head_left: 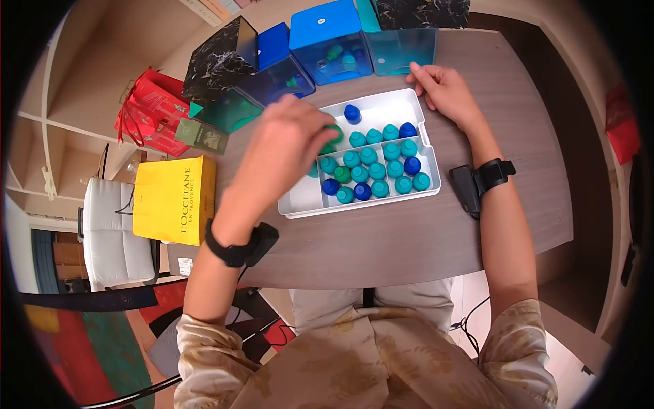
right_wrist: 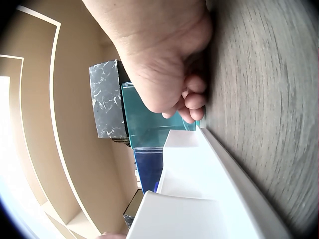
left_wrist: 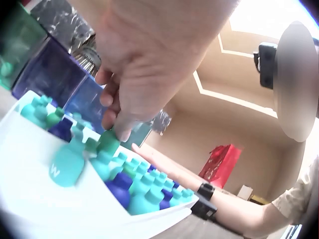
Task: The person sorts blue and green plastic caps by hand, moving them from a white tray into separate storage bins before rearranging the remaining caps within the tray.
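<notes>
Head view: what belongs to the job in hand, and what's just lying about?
Likely the job:
white divided tray
teal bottles
blue bottles
green bottles, one at the left hand
translucent coloured bins

Likely lying about:
yellow L'Occitane bag
red paper bag

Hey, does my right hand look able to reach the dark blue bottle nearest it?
Probably yes: your right hand is beside the white tray, and only the side wall seems to separate it from the dark blue bottle.

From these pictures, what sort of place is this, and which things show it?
Probably a home study or a small office, though I cannot be certain: there is a wood-grain desk, open shelving beside it, and a white padded chair.
</notes>
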Demonstrator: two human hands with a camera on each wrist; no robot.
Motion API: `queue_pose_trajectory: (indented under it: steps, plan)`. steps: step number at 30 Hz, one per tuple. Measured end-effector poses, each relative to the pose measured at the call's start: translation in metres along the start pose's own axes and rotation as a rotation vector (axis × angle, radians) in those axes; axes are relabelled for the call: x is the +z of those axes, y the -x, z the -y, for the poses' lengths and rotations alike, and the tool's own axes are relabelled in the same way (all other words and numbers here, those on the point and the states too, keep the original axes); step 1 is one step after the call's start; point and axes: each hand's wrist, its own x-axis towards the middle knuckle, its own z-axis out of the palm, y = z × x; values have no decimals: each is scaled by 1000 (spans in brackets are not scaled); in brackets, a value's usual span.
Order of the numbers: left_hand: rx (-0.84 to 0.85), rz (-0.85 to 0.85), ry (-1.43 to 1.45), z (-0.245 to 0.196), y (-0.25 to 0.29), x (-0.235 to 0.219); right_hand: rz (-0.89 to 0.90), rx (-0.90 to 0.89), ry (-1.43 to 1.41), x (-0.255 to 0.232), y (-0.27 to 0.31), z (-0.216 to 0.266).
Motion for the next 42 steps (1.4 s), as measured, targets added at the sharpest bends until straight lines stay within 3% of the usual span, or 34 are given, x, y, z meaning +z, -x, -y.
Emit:
queue_pose_trajectory:
  steps: [3,5,11,15,21,26,33,37,39,42]
  plan:
    - [-137,-145,-30,-14,12,-43,-3,-12,17,1,1,2]
    - [-363,-42,9,-22,30,-62,1,-8,19,1,-1,0]
    - [-281,109,12,-9,78,-29,13,-11,5,0,-3,-4]
    - [-280,68,26,-2,81,-6,8,-6,14,0,-3,-3]
    - [-397,107,70,-13,74,-19,8,-2,29,1,-1,-2]
    - [-124,32,23,-25,25,-27,7,10,32,2,-1,-1]
    - [112,78,27,-18,-30,30,0,4,-12,0,0,0]
    - [134,78,4,-15,-33,31,3,15,9,1,1,1]
    - [139,-11,-36,-18,-33,4,-3,16,23,2,-1,-1]
    - [-34,-100,25,-24,-11,-44,8,-4,8,1,-2,-3]
